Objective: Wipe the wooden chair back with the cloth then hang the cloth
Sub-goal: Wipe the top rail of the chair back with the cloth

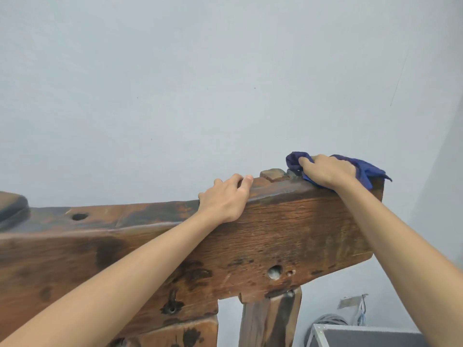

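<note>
My right hand [328, 171] grips the crumpled blue cloth [368, 169] atop the worn chair back [275, 234]; my left hand [225, 199] rests open beside it.

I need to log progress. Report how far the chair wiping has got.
In hand: the right hand presses the blue cloth on the right end of the chair back, while the left hand steadies the top edge. How much is already wiped cannot be told. Left: hanging the cloth.

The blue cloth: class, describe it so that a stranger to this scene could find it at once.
Start at the long wooden chair back set against the pale wall and follow its top edge to the right end. There the right hand presses down a crumpled cloth, the only dark blue, soft thing there.
</note>
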Tool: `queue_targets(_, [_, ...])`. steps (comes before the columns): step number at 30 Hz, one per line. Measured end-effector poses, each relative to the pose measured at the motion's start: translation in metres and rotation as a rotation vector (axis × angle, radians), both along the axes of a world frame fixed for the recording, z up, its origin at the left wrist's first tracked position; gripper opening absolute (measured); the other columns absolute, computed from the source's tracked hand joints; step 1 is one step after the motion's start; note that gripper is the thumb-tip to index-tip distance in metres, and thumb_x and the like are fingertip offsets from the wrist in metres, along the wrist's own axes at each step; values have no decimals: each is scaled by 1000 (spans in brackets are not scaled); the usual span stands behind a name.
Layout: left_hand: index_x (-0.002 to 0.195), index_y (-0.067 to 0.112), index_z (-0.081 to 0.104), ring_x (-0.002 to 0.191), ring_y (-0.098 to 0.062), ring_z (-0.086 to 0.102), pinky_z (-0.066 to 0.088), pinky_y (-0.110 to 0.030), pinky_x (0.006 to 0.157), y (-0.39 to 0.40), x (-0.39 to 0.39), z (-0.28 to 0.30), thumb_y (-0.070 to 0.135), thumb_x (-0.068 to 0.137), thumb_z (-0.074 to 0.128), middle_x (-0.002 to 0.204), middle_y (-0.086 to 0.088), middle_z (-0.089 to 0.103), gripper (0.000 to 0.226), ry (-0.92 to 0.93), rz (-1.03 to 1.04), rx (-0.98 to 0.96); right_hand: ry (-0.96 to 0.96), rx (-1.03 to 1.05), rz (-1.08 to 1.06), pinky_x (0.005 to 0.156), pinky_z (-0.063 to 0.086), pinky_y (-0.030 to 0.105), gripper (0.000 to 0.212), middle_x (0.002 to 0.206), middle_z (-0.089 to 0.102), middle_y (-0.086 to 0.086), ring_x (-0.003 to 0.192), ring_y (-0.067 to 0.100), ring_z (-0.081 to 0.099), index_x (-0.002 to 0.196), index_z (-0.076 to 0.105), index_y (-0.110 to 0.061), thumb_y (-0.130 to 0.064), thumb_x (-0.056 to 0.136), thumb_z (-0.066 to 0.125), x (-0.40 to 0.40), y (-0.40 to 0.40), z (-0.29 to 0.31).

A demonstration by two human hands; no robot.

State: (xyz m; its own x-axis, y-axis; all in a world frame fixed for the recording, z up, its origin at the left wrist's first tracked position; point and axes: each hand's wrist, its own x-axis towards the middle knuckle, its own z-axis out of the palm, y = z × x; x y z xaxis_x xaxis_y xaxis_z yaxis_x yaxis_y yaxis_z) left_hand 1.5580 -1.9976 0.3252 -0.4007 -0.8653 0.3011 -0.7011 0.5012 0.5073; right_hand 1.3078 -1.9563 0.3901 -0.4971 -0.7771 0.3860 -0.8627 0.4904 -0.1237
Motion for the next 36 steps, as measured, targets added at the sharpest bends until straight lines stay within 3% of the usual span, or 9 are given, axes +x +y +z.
queue_targets(2, [139, 32, 49, 129, -33, 47, 36, -56, 104, 6, 1, 3, 56, 99, 2, 134, -7, 60, 66, 69, -7, 50, 31, -83, 93, 79, 34, 41, 56, 113, 72, 17, 106, 38, 65, 106, 67, -18, -53, 99, 24, 48, 2, -15])
queue_targets(7, [122, 16, 68, 122, -28, 56, 37, -45, 109, 21, 41, 14, 58, 104, 7, 123, -7, 67, 76, 597, -118, 175, 266, -332, 273, 77, 43, 41, 44, 92, 74, 6, 94, 33, 68, 93, 73, -20, -43, 101, 37, 167, 18, -53])
queue_targets(11, [140, 8, 57, 138, -36, 47, 31, -47, 117, 15, 109, 3, 36, 111, 18, 141, -18, 60, 56, 119, -48, -30, 357, -265, 365, 83, 42, 43, 41, 95, 76, 6, 94, 32, 69, 97, 75, -18, -41, 99, 41, 229, 21, -80])
queue_targets(15, [97, 15, 79, 157, -25, 21, 18, -43, 124, 18, 213, 8, 56, 103, 13, 132, -14, 66, 78, -252, 82, -368, 324, -204, 410, 70, 38, 38, 44, 93, 75, 4, 82, 33, 69, 107, 72, -27, -42, 102, 32, 291, 9, -91])
queue_targets(18, [96, 18, 79, 158, -22, 15, 15, -41, 125, 20, 297, 30, 61, 98, 6, 136, -9, 64, 86, -382, 188, -500, 221, -145, 420, 76, 39, 40, 49, 108, 72, 1, 96, 32, 67, 111, 67, -32, -51, 102, 23, 324, -5, -85])
queue_targets(23, [106, 16, 77, 158, -27, 18, 17, -46, 124, 13, 444, 62, 57, 102, 9, 141, -13, 61, 79, -461, 477, -510, 18, -183, 490, 86, 42, 44, 58, 101, 73, 8, 95, 36, 65, 101, 70, -23, -54, 103, 21, 414, -15, -82])
queue_targets(28, [121, 20, 73, 156, -30, 23, 18, -50, 123, 4, 553, 52, 56, 102, 7, 145, -17, 58, 77, -493, 719, -411, -339, -253, 555, 79, 38, 41, 53, 105, 73, 12, 99, 39, 59, 103, 63, -27, -55, 104, 18, 503, -21, -67])
queue_targets(31, [110, 23, 74, 130, -31, 57, 34, -48, 110, 7, 574, 35, 51, 101, 2, 122, -9, 72, 77, -522, 778, -434, -541, -319, 562, 80, 35, 40, 60, 111, 71, 12, 110, 39, 60, 111, 66, -19, -56, 104, 19, 559, -27, -59])
queue_targets(36, [80, 22, 73, 98, -29, 71, 42, -42, 89, -1, 572, 28, 42, 104, 20, 94, 2, 79, 62, -389, 748, -552, -200, -554, 569, 93, 48, 40, 55, 105, 74, 1, 106, 26, 66, 115, 71, -26, -52, 104, 23, 623, -32, -64])
